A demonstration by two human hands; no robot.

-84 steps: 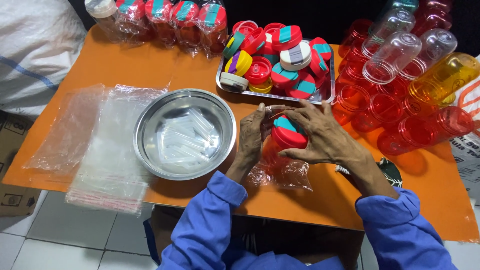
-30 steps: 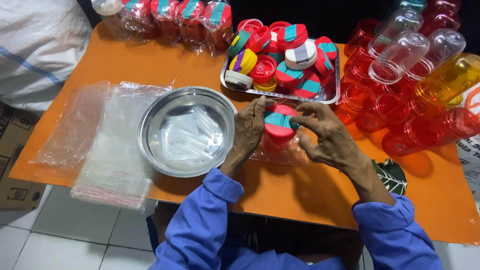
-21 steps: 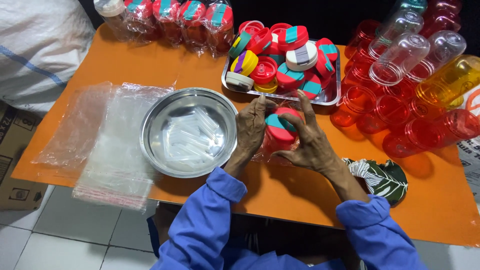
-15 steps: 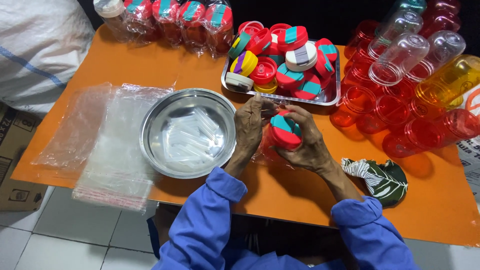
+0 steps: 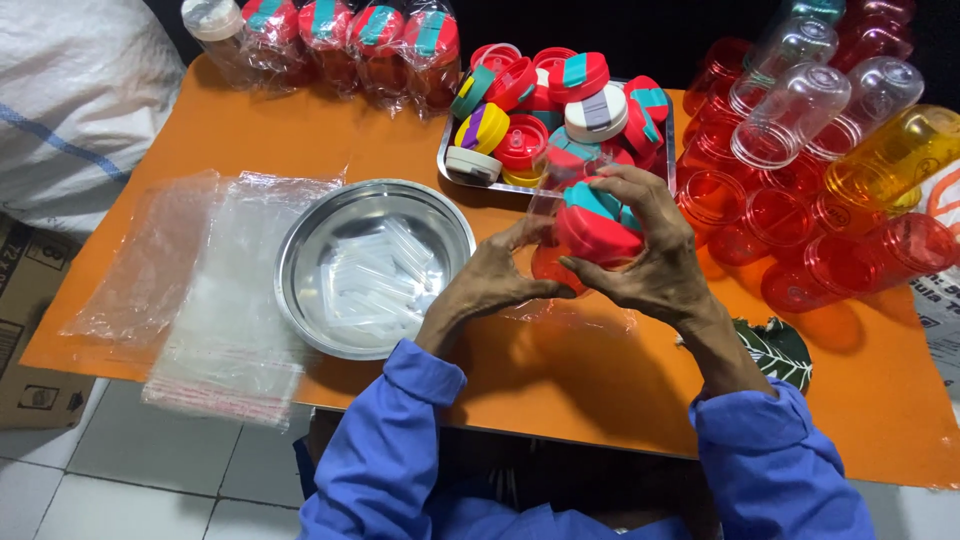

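Red bottle (image 5: 590, 240) with a red-and-teal lid is sitting between both hands just above the orange table (image 5: 560, 370), near the front edge of the metal tray (image 5: 455, 150), and a clear plastic bag (image 5: 560, 190) is wrapping around it. The right hand (image 5: 650, 260) is cupping the lid from above and the side, its fingers (image 5: 640, 190) curling over the cap. The left hand (image 5: 490, 285) is pinching the bag's film beside the bottle with thumb and fingertips. Loose lids in red, teal, yellow, purple and white are piling in the tray. A steel bowl (image 5: 372, 265) holding small clear sleeves is lying left of the hands, with a stack of flat clear bags (image 5: 215, 300) further left. Bagged bottles (image 5: 350, 40) are standing along the far edge, and uncapped red, clear and yellow bottles (image 5: 820, 170) are lying on the right.
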